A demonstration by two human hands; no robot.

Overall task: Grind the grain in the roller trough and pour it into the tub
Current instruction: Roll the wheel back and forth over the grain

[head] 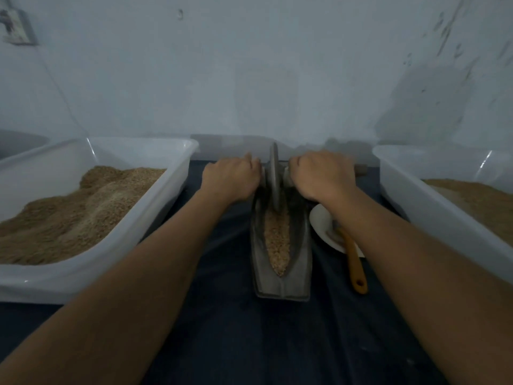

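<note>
A grey boat-shaped roller trough [299, 276] lies on the dark cloth straight ahead, its groove filled with tan grain [277, 240]. A thin metal roller wheel [274, 176] stands upright at the trough's far end. My left hand [230, 179] grips the axle handle on the wheel's left side. My right hand [322, 176] grips the handle on the right, whose wooden end [361, 170] sticks out past my knuckles. A white tub [155, 218] heaped with ground grain stands on the left.
A second white tub [416, 198] with grain stands at the right. A white dish [322, 223] with an orange-handled spoon [356, 268] lies just right of the trough, under my right wrist. A pale wall rises close behind everything.
</note>
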